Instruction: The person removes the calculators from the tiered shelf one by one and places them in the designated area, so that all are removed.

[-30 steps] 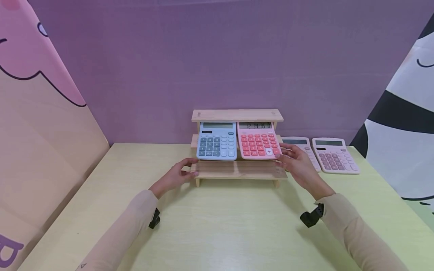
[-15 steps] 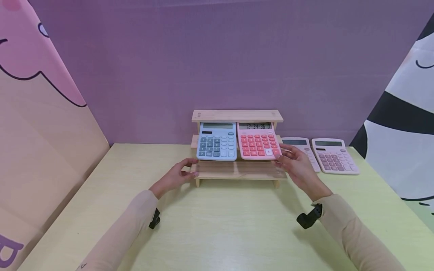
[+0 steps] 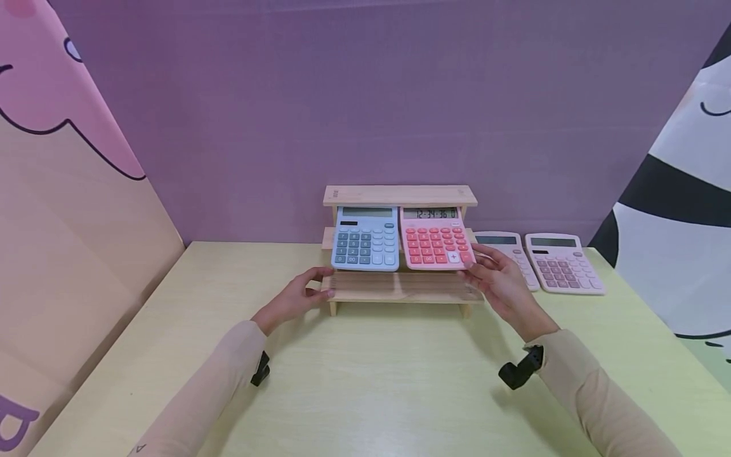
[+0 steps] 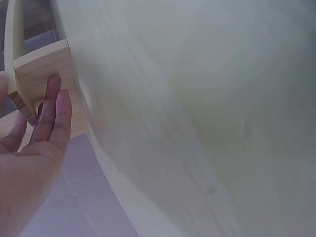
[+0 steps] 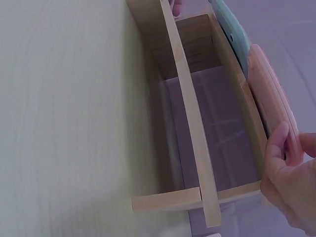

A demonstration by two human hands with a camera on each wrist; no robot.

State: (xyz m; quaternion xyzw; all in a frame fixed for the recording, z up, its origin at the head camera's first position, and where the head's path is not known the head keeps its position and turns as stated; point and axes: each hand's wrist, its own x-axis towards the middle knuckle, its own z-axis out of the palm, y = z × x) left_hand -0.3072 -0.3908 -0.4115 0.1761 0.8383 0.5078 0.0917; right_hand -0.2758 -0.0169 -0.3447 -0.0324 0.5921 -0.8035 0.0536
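A stepped wooden rack stands on the table. On its middle tier a blue calculator and a pink calculator lean side by side, faces toward me. My right hand pinches the pink one by its lower right corner; the right wrist view shows thumb and finger on either side of that calculator's edge. At the rack's left end, my left hand grips the lowest board. In the left wrist view its fingers reach against the side leg.
Two pale pink calculators lie right of the rack: the nearer one is partly hidden by my right hand, the outer one shows fully. A purple cloth hangs behind the table. Printed panels flank both sides.
The right wrist and forearm have shifted slightly left, while its fingers stay at the pink calculator's corner. The display seconds went from 35 to 36. My left hand holds still.
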